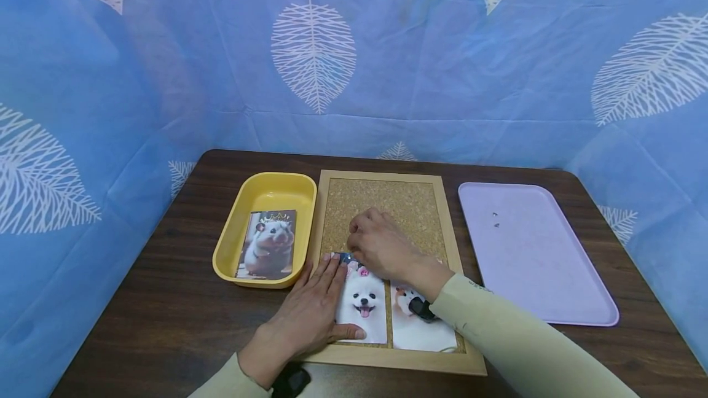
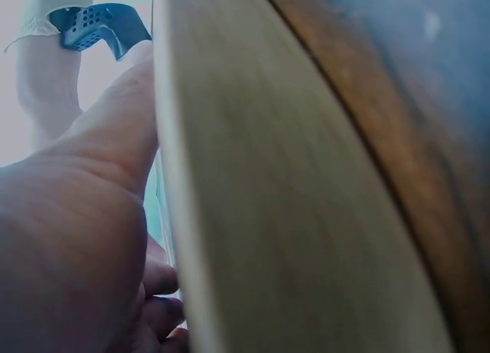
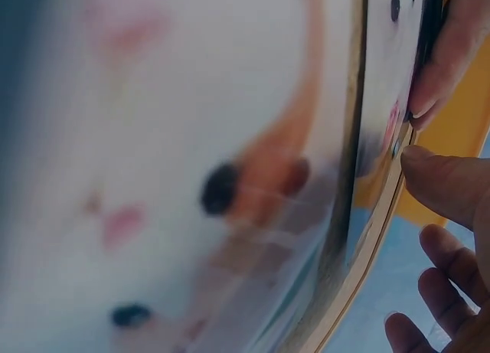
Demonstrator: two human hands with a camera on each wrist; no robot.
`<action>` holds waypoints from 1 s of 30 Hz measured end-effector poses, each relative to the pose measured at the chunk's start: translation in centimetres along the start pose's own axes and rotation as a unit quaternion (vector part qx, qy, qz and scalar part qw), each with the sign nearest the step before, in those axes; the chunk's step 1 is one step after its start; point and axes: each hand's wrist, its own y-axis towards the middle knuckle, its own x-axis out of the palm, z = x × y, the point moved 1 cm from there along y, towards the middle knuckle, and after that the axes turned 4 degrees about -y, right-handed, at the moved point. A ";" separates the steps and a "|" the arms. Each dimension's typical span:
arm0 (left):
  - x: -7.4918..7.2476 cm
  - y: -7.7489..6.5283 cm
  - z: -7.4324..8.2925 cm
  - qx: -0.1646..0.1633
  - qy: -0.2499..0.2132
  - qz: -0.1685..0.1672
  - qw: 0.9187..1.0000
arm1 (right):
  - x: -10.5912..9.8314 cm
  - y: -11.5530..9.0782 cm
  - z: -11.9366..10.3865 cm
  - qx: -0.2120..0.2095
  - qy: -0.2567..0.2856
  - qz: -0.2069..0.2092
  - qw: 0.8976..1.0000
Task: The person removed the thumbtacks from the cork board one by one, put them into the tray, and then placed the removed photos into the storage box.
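A wood-framed corkboard (image 1: 387, 192) lies on the table. On its lower left is a photo of a white dog (image 1: 373, 324). My left hand (image 1: 306, 318) lies spread across this photo's left edge and the frame, holding it flat. At the photo's top edge is my right hand (image 1: 381, 247), its thumb (image 3: 436, 173) pressing by a tiny clear piece (image 3: 396, 148), too small to make out. The other fingers hang loosely bent. Beside it, a second animal photo (image 1: 417, 336) lies on the cork, partly covered by the right forearm.
Left of the board, a yellow tray (image 1: 224, 257) holds a photo of a crowned hamster (image 1: 271, 247). To the right sits a lilac tray (image 1: 542, 263) with small clear tacks (image 1: 496, 225) on it. Blue leaf-print cloth hangs behind the dark table.
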 end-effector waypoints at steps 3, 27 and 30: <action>0.0 0.0 0.0 -0.002 -0.002 -0.004 1.000 | 0.0 0.0 -0.1 0.000 -0.001 -0.011 1.000; 0.0 0.1 0.0 0.007 0.009 0.002 1.000 | 0.3 0.6 -0.7 -0.034 -0.050 -0.003 0.998; 0.0 0.1 0.1 0.007 0.008 0.002 1.000 | 0.4 0.7 -0.8 -0.035 -0.058 0.001 0.998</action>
